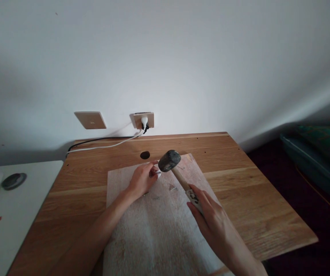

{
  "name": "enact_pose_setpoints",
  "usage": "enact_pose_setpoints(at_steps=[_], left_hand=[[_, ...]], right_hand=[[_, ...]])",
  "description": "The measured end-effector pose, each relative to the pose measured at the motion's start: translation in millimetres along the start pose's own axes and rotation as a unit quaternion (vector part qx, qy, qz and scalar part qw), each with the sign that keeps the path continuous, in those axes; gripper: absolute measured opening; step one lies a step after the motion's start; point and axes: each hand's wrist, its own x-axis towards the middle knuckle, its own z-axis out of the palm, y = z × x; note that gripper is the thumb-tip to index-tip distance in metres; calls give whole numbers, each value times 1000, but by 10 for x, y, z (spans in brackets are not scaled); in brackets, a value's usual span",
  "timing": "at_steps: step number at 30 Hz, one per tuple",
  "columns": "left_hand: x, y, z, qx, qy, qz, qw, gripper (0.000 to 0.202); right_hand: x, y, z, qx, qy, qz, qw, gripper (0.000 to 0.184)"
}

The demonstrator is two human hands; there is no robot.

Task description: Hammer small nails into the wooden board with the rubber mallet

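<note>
My right hand (208,216) grips the wooden handle of a mallet with a dark rubber head (169,160). The head hovers just above the far part of a pale board (159,226) lying on the wooden desk (239,191). My left hand (142,179) rests on the board with its fingers pinched on a small white object (157,173) right under the mallet head; I cannot make out what it is. A few small metal pieces (173,187) lie on the board between my hands.
A round cable hole (145,155) sits in the desk behind the board. Black and white cables (104,142) run to a wall socket (144,120). A white table (7,214) with a grey disc (13,181) stands at the left. Dark bedding (317,157) lies at the right.
</note>
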Motion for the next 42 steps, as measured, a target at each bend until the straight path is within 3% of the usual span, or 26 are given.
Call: enact_pose_setpoints(at_steps=[15,26,42], left_hand=[[-17,-71,38,-3,5,-7,1000,51],[1,31,-16,36,-5,-18,999,55],[-2,23,-15,15,-17,-20,1000,60]], right_hand=[[-51,-60,16,-60,-9,-7,998,37],[-104,-76,110,-150,-8,-8,989,38],[-64,-102,102,-95,12,-2,995,37]])
